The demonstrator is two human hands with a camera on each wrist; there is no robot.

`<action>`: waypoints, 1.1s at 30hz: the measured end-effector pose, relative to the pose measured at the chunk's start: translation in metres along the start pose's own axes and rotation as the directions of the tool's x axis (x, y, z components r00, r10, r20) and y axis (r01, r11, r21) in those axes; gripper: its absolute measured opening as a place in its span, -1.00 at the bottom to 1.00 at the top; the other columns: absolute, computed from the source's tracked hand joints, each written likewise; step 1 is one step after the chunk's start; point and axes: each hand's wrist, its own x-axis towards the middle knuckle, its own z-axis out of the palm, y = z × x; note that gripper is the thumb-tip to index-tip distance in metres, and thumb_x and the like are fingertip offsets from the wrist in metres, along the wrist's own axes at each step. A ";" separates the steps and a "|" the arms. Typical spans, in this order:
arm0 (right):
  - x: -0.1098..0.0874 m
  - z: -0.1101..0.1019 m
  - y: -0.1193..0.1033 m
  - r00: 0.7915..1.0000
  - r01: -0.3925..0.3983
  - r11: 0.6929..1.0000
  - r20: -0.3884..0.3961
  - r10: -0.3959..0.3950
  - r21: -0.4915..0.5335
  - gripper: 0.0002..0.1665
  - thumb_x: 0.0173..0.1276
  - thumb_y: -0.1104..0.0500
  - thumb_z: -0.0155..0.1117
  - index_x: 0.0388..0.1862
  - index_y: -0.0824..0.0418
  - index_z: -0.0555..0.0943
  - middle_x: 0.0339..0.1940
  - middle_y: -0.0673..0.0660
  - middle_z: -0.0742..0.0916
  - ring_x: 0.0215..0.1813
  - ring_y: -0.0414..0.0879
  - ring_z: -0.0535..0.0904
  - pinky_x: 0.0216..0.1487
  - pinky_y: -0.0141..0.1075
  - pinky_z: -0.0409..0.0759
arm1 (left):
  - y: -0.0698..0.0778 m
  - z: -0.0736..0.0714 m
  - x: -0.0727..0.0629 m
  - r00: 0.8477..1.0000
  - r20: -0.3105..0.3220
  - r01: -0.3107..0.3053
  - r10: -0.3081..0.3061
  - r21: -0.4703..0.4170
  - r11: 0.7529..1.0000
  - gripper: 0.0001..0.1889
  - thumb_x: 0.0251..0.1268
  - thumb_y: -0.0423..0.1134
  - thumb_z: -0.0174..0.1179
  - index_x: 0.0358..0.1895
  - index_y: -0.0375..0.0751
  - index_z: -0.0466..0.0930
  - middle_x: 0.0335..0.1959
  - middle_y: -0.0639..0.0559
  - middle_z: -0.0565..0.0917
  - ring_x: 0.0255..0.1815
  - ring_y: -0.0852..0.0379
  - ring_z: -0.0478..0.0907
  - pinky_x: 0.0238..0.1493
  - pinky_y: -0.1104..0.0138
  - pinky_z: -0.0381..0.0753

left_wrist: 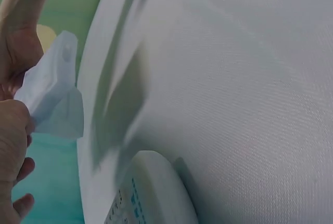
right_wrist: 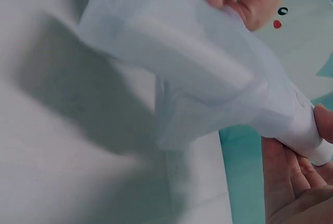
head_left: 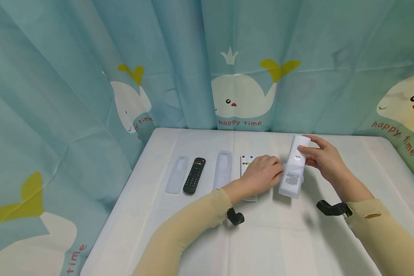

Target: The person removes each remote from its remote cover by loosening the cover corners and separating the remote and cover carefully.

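A white remote control (head_left: 297, 151) is held tilted above the table, its back with a label toward the head camera. My right hand (head_left: 322, 159) grips its upper end between thumb and fingers. A translucent soft sleeve (head_left: 294, 171) wraps its lower part and bunches midway, with a loose flap hanging in the right wrist view (right_wrist: 192, 117). At the sleeve's left edge, my left hand (head_left: 262, 174) pinches the material with curled fingers. Under that hand lies a second white remote (head_left: 246, 158), face up and partly hidden; its rounded end (left_wrist: 158, 187) shows in the left wrist view.
Further left on the white table (head_left: 262, 237) lie a black remote (head_left: 194, 176) and two flat translucent sleeves, one left of it (head_left: 177, 175) and one right of it (head_left: 223, 168). A blue-green curtain (head_left: 179, 76) with whale prints hangs behind and along the left side.
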 end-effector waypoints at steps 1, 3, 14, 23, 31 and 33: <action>0.000 0.000 0.000 1.000 -0.001 1.000 -0.003 0.001 0.006 -0.27 0.45 0.18 0.39 0.49 0.11 0.29 -0.23 -0.13 0.71 -0.33 -0.23 0.70 -0.26 -0.42 0.68 | 0.000 0.000 -0.001 1.000 0.002 0.003 -0.003 -0.004 1.000 -0.78 0.57 -0.11 0.07 0.05 0.09 0.70 0.01 0.20 0.58 0.06 0.21 0.49 0.19 0.35 0.44; 0.001 0.001 0.000 1.000 -0.004 1.000 -0.008 0.004 0.015 -0.25 0.42 0.17 0.42 0.48 0.12 0.29 -0.21 -0.12 0.69 -0.34 -0.22 0.70 -0.26 -0.42 0.69 | 0.000 -0.001 -0.002 1.000 -0.002 0.013 -0.013 -0.005 1.000 -0.80 0.54 -0.11 0.10 0.02 0.09 0.70 -0.01 0.20 0.58 0.04 0.22 0.49 0.17 0.37 0.45; 0.001 0.008 -0.003 0.999 -0.037 0.999 -0.014 0.037 0.020 0.01 0.43 0.19 0.41 0.66 0.27 0.04 -0.24 -0.13 0.70 -0.32 -0.19 0.74 -0.25 -0.38 0.72 | -0.001 -0.007 -0.002 0.992 0.002 0.127 -0.127 -0.096 0.987 -0.69 0.46 0.06 0.16 0.12 0.08 0.64 0.08 0.20 0.59 0.08 0.22 0.51 0.12 0.37 0.50; 0.001 0.017 -0.002 0.998 -0.057 0.998 -0.006 0.057 -0.016 0.01 0.41 0.06 0.44 0.62 0.30 0.08 -0.26 -0.14 0.72 -0.32 -0.18 0.76 -0.25 -0.34 0.73 | 0.007 -0.011 0.008 0.996 0.001 -0.091 0.091 -0.016 0.996 -0.68 0.52 0.08 0.16 0.24 0.27 0.66 0.14 0.20 0.56 0.20 0.20 0.46 0.27 0.38 0.38; 0.001 0.022 0.000 0.997 -0.081 0.986 0.007 0.083 -0.144 0.04 0.45 -0.02 0.39 0.65 0.30 0.03 -0.11 -0.08 0.63 -0.27 -0.19 0.75 -0.18 -0.32 0.73 | 0.012 -0.015 0.017 0.964 0.016 -0.262 0.266 0.243 0.934 -0.77 0.57 0.00 0.13 0.10 0.38 0.72 0.09 0.28 0.59 0.17 0.22 0.45 0.30 0.34 0.36; 0.001 0.022 0.000 0.996 -0.083 0.984 0.014 0.087 -0.160 0.04 0.46 -0.02 0.38 0.66 0.30 0.03 -0.13 -0.08 0.64 -0.27 -0.20 0.75 -0.18 -0.33 0.73 | 0.014 -0.015 0.017 0.943 0.025 -0.323 0.333 0.325 0.889 -0.74 0.59 -0.11 0.09 0.10 0.37 0.70 0.09 0.29 0.60 0.18 0.23 0.46 0.33 0.32 0.35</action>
